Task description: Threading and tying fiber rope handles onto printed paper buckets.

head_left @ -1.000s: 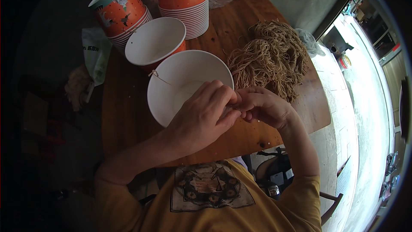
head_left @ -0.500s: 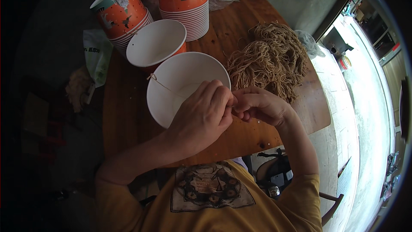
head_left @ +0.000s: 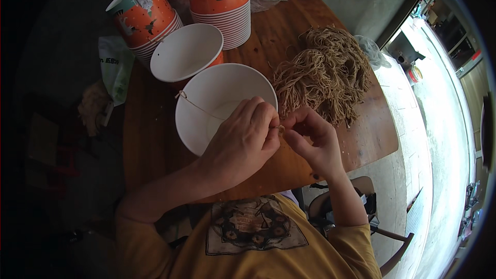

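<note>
A white-lined paper bucket point(head_left: 199, 124) stands in front of me at the table's middle. Its thin brown cord point(head_left: 199, 107) is knotted at the left rim and runs across the mouth to my left hand point(head_left: 243, 129). That hand is closed over the bucket's right rim, pinching the cord's other end, where a small tan twist sticks out past the fingertips. Close beside that end is my right hand point(head_left: 315, 139), its thumb and forefinger parted around it. Whether a fingertip touches the cord is hard to see.
Behind stands a second paper bucket point(head_left: 188, 51) with cord at its rim. Stacks of orange paper buckets point(head_left: 219, 18) rise at the back left. A heap of brown cords point(head_left: 325, 72) lies right on the wooden table point(head_left: 361, 144). A plastic bag point(head_left: 116, 64) hangs at left.
My right hand's fingers have spread and drawn slightly away from the left fingertips, uncovering the cord's twisted end. The left hand has hardly moved.
</note>
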A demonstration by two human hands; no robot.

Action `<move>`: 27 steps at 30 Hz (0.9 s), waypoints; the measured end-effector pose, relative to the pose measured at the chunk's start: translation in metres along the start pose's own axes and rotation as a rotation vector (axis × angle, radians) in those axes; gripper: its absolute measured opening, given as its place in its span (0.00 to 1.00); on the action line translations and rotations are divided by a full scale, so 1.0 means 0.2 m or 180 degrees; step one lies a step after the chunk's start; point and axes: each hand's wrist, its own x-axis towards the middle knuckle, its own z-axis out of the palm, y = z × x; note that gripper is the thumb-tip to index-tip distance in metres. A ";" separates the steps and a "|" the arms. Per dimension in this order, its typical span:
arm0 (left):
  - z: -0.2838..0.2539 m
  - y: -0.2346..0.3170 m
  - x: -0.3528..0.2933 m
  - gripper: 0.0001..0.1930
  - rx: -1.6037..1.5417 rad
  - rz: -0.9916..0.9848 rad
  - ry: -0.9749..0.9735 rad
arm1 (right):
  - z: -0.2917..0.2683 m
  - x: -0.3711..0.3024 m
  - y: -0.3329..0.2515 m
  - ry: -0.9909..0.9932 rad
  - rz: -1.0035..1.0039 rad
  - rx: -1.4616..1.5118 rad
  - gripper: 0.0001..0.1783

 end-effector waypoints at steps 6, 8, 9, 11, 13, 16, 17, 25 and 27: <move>-0.01 -0.01 0.00 0.12 -0.0235 -0.0181 -0.0150 | 0.00 0.01 0.01 0.0136 0.0606 0.0997 0.06; 0.00 -0.01 -0.01 0.12 -0.0351 -0.0243 -0.0153 | 0.01 0.01 -0.01 0.0211 0.0610 0.1045 0.05; 0.00 -0.02 -0.01 0.12 -0.0350 -0.0241 -0.0152 | 0.02 0.02 -0.02 0.0287 0.0615 0.1092 0.05; 0.00 -0.02 -0.01 0.12 -0.0343 -0.0206 -0.0122 | 0.03 0.00 0.02 0.0250 0.0272 0.0731 0.05; 0.00 -0.02 -0.01 0.12 -0.0352 -0.0218 -0.0122 | 0.04 0.00 0.02 0.0212 -0.0070 0.0371 0.04; 0.00 -0.02 -0.01 0.12 -0.0381 -0.0246 -0.0138 | 0.05 0.01 0.01 0.0229 -0.0254 -0.0492 0.04; -0.01 -0.01 -0.01 0.11 -0.0405 -0.0260 -0.0152 | 0.05 0.01 0.02 0.0242 0.0049 -0.0007 0.03; -0.02 -0.01 0.00 0.10 -0.0612 -0.0365 -0.0265 | 0.00 0.06 0.01 -0.0129 0.1168 0.1729 0.05; -0.03 0.00 0.00 0.10 -0.0632 -0.0408 -0.0274 | -0.01 0.07 0.01 -0.0241 0.1414 0.2004 0.05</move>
